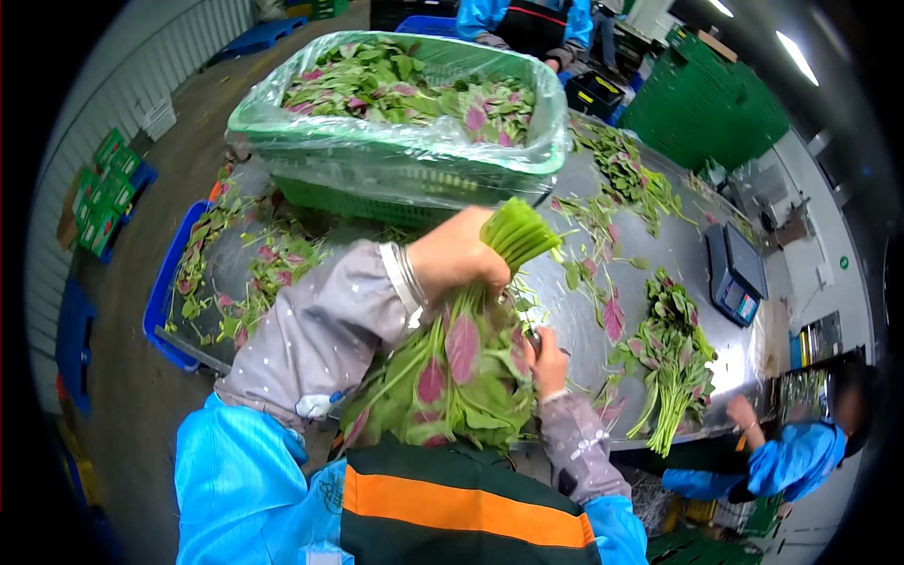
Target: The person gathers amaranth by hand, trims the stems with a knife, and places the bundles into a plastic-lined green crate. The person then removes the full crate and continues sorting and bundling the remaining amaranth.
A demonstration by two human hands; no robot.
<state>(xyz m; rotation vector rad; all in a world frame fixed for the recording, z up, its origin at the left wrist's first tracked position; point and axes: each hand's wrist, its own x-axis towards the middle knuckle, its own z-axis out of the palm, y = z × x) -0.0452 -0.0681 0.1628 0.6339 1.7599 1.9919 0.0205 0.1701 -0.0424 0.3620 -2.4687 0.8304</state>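
My left hand [457, 252] is closed around a thick bunch of amaranth [461, 367]. The cut stems point up and to the right above my fist. Green leaves with purple-red patches hang down in front of my apron. My right hand [548, 363] is beside the leaves on the right, fingers curled around a small dark tool [535, 343], perhaps a knife handle; its far end is hidden. On the metal table [574, 330] to my right lies another amaranth bunch [673, 363], stems toward me.
A plastic-lined green crate [405, 160] full of leaves stands ahead. A scale [736, 273] sits at the right, with loose stems [626, 179] beyond. A blue tub [174, 292] is at the left. One co-worker [800, 457] is at right, another [527, 24] behind the crate.
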